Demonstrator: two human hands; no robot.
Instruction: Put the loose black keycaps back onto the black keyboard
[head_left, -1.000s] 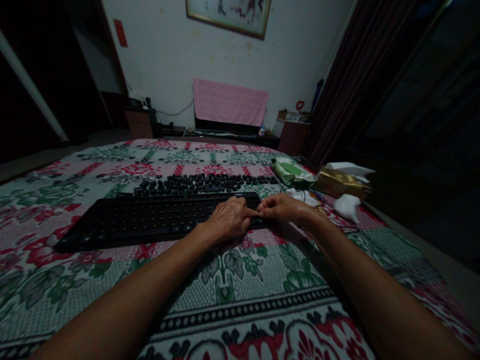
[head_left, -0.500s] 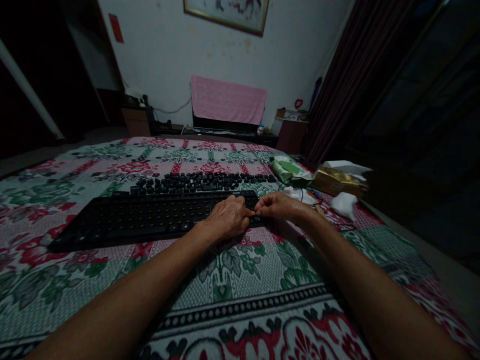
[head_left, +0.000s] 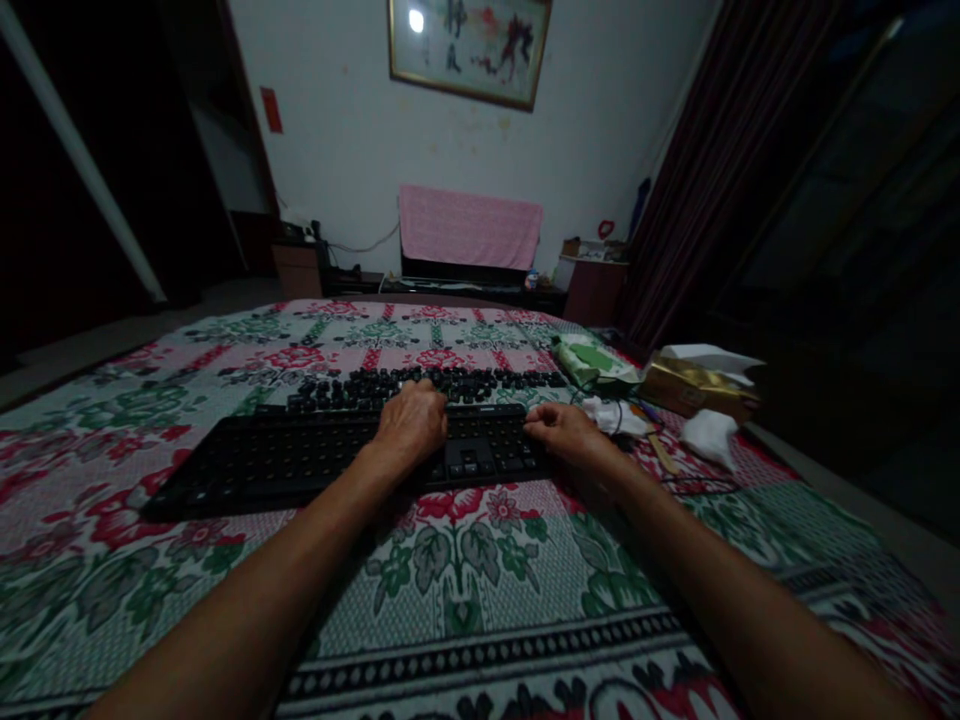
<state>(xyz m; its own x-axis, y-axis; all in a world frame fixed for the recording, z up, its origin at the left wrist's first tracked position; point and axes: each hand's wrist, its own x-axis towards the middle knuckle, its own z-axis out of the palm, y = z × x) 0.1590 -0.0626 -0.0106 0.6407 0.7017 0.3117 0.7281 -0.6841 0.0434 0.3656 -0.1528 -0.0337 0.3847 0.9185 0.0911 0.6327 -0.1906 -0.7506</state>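
A black keyboard (head_left: 296,455) lies across the patterned bedspread, most of its keycaps off and its lower right corner fitted with some. Behind it runs a long heap of loose black keycaps (head_left: 349,388). My left hand (head_left: 412,420) reaches over the keyboard to the near edge of that heap. Its fingers point away from me, and their tips are hidden by the back of the hand. At the keyboard's right end is my right hand (head_left: 566,432), thumb and forefinger pinched together just above the edge. Whatever may be between them is too small to make out.
Right of the keyboard lie a green-and-white wipes packet (head_left: 596,362), a golden tissue box (head_left: 697,385), crumpled white tissue (head_left: 709,437) and a flat wooden stick (head_left: 663,453). A thin dark cable curls near the packet. The bedspread (head_left: 457,570) extends toward me.
My left hand has left the keyboard's right part and moved left and away to the loose keycaps. My right hand stays near the right end, now apart from the left. The view has tilted up.
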